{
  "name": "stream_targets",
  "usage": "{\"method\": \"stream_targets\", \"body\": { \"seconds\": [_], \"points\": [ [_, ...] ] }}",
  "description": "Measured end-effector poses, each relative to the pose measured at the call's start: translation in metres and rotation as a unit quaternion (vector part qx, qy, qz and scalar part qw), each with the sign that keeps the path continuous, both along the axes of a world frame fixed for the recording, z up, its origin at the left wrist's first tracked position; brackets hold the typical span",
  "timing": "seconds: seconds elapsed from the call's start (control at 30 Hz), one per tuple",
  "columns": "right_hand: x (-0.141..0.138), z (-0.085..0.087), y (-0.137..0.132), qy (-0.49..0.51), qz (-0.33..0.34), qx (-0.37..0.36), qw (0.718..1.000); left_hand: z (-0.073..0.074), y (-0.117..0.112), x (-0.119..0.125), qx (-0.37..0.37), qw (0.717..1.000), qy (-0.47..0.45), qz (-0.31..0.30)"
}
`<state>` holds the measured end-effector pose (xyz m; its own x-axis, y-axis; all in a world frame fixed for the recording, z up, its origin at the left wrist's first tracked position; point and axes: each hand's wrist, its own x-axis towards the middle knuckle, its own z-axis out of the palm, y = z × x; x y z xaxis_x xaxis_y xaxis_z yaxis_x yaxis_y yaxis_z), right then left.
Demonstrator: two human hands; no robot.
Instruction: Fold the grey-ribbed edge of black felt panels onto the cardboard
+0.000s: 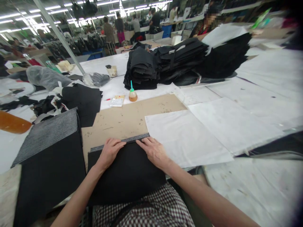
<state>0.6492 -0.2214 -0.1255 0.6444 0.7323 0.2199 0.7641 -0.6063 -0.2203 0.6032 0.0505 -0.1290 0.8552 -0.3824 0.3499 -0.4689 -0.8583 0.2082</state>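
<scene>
A black fabric panel (pixel 127 173) lies in front of me, its lower part hanging over the table edge onto my lap. A narrow grey striped strip (pixel 135 137) shows along its far edge. On the left of that edge, my left hand (pixel 110 153) has its fingers closed over the fabric, thumb pointing inward. My right hand (pixel 153 151) grips the same edge further right, its thumb turned toward the left one. What lies under the fingertips is hidden. Left of the panel rests another black piece (pixel 52 173) with a wide grey striped band (pixel 52 135).
Beneath the panel is a brown board (pixel 132 116), with white sheets (pixel 184 135) to the right. Beyond stand a small bottle with a green nozzle (pixel 133 95) and stacked black fabric pieces (pixel 168 60). An orange object (pixel 14 122) juts in at left. People work behind.
</scene>
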Motion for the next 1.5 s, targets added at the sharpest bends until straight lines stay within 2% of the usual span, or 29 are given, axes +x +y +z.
{"method": "stream_targets", "body": {
  "seconds": [0.13, 0.4, 0.53, 0.67, 0.8, 0.9, 1.0, 1.27, 1.37, 1.5],
  "points": [
    [0.001, 0.008, 0.004, -0.003, 0.0, -0.023, 1.0, -0.001, 0.016, -0.009, 0.036, 0.999, -0.013, -0.003],
    [-0.001, 0.018, 0.016, -0.031, -0.009, -0.041, 0.999, 0.007, 0.017, -0.015, 0.126, 0.992, -0.004, -0.015],
    [-0.01, 0.019, 0.044, -0.054, 0.0, -0.011, 0.998, 0.011, 0.016, -0.017, 0.126, 0.992, -0.011, -0.015],
    [-0.022, 0.006, 0.075, -0.044, 0.049, -0.002, 0.998, 0.011, 0.024, -0.017, 0.121, 0.993, -0.003, -0.006],
    [-0.025, -0.002, 0.084, -0.036, 0.051, -0.015, 0.998, 0.004, 0.054, -0.025, 0.075, 0.997, 0.008, 0.006],
    [-0.024, 0.001, 0.085, -0.027, 0.056, -0.022, 0.998, 0.0, 0.08, -0.037, 0.042, 0.999, 0.016, 0.021],
    [-0.024, 0.005, 0.089, -0.025, 0.054, -0.035, 0.998, 0.004, 0.095, -0.048, 0.044, 0.998, 0.029, 0.028],
    [-0.026, 0.013, 0.1, -0.045, 0.052, -0.055, 0.996, 0.015, 0.096, -0.052, 0.108, 0.994, 0.032, 0.005],
    [-0.03, 0.019, 0.118, -0.059, 0.049, -0.046, 0.996, 0.015, 0.096, -0.053, 0.118, 0.992, 0.035, 0.003],
    [-0.042, 0.015, 0.152, -0.055, 0.09, -0.021, 0.994, 0.016, 0.099, -0.054, 0.115, 0.993, 0.039, 0.01]
  ]
}}
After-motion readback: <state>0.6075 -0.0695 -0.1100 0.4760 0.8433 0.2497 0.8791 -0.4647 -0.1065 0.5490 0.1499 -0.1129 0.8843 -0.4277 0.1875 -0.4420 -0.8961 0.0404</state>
